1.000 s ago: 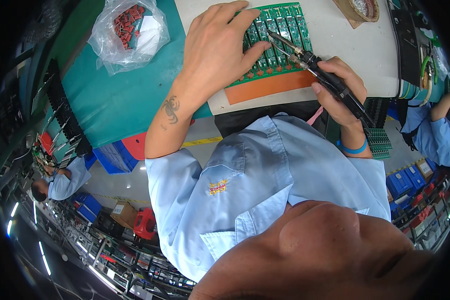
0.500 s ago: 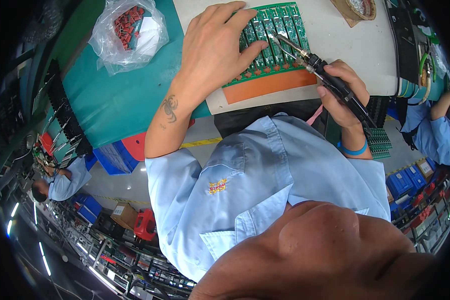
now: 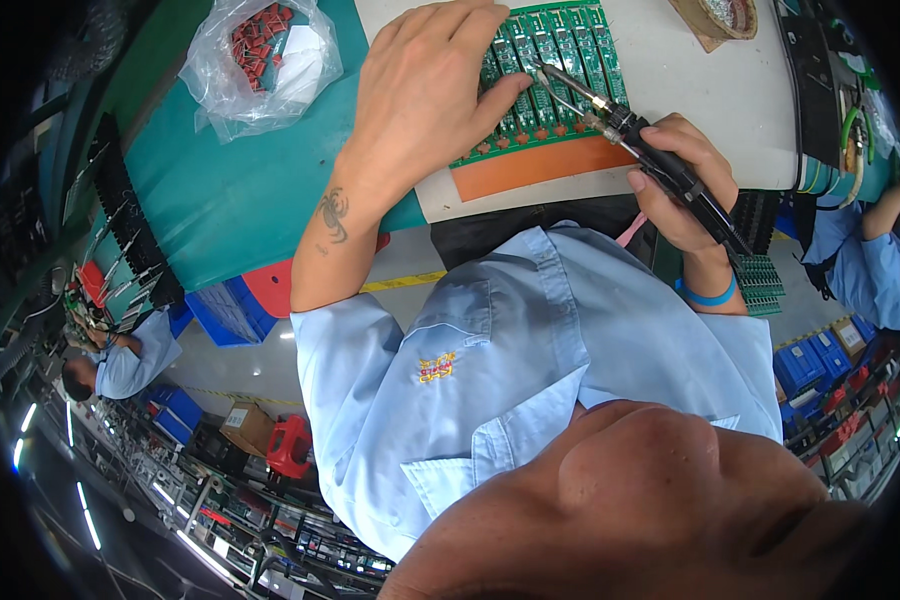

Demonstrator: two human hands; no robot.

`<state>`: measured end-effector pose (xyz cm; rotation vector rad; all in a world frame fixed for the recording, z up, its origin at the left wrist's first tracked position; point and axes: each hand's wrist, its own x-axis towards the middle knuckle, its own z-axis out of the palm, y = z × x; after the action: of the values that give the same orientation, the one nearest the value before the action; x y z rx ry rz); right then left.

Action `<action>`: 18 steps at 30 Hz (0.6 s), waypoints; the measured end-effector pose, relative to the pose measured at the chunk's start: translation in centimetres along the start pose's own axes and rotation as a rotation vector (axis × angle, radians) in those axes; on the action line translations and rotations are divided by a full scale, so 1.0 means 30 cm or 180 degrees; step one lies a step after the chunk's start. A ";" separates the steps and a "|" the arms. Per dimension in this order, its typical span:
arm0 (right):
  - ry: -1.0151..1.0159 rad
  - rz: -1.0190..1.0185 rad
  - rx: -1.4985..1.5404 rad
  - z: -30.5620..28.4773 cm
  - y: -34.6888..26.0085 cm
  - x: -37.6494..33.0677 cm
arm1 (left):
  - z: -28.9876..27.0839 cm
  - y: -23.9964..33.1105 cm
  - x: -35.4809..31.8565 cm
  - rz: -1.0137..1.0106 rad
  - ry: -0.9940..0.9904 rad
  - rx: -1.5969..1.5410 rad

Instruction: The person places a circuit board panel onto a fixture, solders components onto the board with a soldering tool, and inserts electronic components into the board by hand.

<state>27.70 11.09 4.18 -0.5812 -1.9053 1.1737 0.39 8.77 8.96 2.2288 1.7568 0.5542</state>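
The left hand (image 3: 425, 95) lay flat and spread, palm down, on the green circuit board panel (image 3: 550, 75), its fingers (image 3: 500, 100) pressing the left part of the panel against the counter (image 3: 690, 90). The panel sat toward twelve o'clock in the view, a row of narrow green strips side by side, resting on an orange mat (image 3: 540, 170) whose lower edge showed below it. The right hand (image 3: 680, 180) was closed around the black handle of a soldering iron (image 3: 660, 165), thumb and fingers pinching the grip like a pen. From that hand at about two o'clock the iron ran up and left toward eleven o'clock, and its metal tip (image 3: 542, 72) met the panel just beside the left hand's fingertips. A blue wristband (image 3: 705, 295) circled the right wrist, and a small dark tattoo (image 3: 332, 212) marked the left forearm.

At ten o'clock of the left hand a clear plastic bag (image 3: 260, 55) holding small red parts lay on the teal surface (image 3: 220, 190), well apart from the panel. At one o'clock of the panel, near the top edge of the view, a brown holder (image 3: 715, 20) stood on the counter. A stack of green boards (image 3: 760, 280) showed just beside the right wrist at its four o'clock. The person's light blue shirt (image 3: 510, 380) filled the middle of the view. At three o'clock another person's blue sleeve (image 3: 860, 270) showed, and at eight o'clock a further person in blue (image 3: 120, 365) sat at another bench
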 end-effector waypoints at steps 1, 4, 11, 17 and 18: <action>-0.0010 0.0002 -0.0013 0.007 0.003 0.005 | -0.003 0.003 0.000 -0.0013 -0.0002 0.0015; -0.0037 0.0008 -0.0035 0.017 0.007 0.011 | -0.012 0.011 -0.001 -0.0061 -0.0001 0.0059; -0.0075 0.0118 -0.0137 0.026 0.001 0.019 | -0.026 0.021 -0.006 -0.0175 0.0005 0.0105; -0.0104 0.0194 -0.0123 0.028 -0.011 0.026 | -0.023 0.023 -0.005 -0.0217 -0.0027 0.0088; -0.0105 0.0207 -0.0117 0.028 -0.012 0.026 | -0.022 0.025 -0.006 -0.0218 -0.0034 0.0087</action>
<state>26.57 11.07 4.61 -0.6515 -1.9524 1.1984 0.71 8.39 9.83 2.1761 1.8386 0.5057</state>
